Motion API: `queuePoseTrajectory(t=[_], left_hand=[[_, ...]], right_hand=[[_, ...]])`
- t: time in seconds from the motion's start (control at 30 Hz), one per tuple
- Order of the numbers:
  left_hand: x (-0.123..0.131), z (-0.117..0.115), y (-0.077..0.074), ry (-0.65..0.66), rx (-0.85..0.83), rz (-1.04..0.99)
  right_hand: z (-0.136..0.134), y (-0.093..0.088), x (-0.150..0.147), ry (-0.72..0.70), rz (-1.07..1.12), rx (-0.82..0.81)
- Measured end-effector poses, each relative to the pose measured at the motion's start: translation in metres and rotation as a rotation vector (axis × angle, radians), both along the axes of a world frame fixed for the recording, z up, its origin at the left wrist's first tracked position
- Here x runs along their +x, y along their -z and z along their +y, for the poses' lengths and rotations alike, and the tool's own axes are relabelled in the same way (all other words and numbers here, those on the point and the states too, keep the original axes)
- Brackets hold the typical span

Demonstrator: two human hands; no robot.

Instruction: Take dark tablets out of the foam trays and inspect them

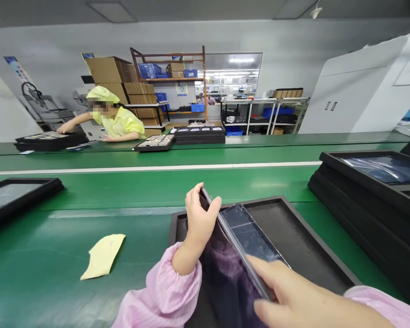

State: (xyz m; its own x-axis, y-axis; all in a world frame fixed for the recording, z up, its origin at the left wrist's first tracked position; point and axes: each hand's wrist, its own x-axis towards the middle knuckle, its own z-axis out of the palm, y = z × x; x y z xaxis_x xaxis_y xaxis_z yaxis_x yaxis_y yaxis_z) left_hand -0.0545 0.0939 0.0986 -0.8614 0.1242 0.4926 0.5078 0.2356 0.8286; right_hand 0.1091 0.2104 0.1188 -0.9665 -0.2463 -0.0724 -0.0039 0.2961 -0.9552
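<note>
While both hands grip it, dark glossy panel stands tilted on edge over black tray. Long axis runs away, leftward. Left hand pinches far corner; right hand clasps near end, closer.

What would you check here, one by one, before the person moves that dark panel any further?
1. Left hand on the panel: ok, fingers curl over its top corner.
2. Right hand on the panel: ok, it holds the lower edge.
3. Panel over the tray: ok, it is tilted on edge above the black tray.
4. Tray floor free: cannot tell, the panel and a film-wrapped sheet hide part of it.
5. Yellow cloth out of the way: ok, it lies on the green belt, left of the tray.
6. Tray stack apart: ok, it sits to the right.
</note>
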Motion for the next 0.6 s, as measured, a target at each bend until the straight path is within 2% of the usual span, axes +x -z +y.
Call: queuePoseTrajectory(t=[0.13,0.2,0.23,0.3,0.37,0.4,0.47,0.53,0.6], left_hand=[[0.002,-0.024,0.002,-0.152,0.046,-0.033],[0.008,-0.035,0.007,-0.171,0.150,-0.172],[0.011,-0.037,0.011,-0.145,0.229,-0.290],[0.015,-0.038,0.020,0.032,0.414,-0.578],[0.016,-0.033,0.030,0.192,0.583,-0.772],[0.016,-0.029,0.034,0.223,0.647,-0.806],[0.015,-0.023,0.042,0.189,0.711,-0.808],[0.014,-0.020,0.047,0.141,0.687,-0.809],[0.014,-0.019,0.050,0.133,0.639,-0.827]], right_hand=[[0.015,0.002,-0.027,0.312,-0.064,-0.272],[0.022,0.007,-0.038,0.419,-0.036,-0.418],[0.023,0.010,-0.043,0.453,0.022,-0.456],[0.018,0.017,-0.047,0.483,0.188,-0.472],[0.008,0.029,-0.047,0.477,0.355,-0.454],[0.003,0.035,-0.045,0.439,0.416,-0.453],[-0.005,0.049,-0.039,0.304,0.475,-0.446],[-0.008,0.059,-0.033,0.165,0.469,-0.404],[-0.008,0.066,-0.028,0.110,0.451,-0.373]])
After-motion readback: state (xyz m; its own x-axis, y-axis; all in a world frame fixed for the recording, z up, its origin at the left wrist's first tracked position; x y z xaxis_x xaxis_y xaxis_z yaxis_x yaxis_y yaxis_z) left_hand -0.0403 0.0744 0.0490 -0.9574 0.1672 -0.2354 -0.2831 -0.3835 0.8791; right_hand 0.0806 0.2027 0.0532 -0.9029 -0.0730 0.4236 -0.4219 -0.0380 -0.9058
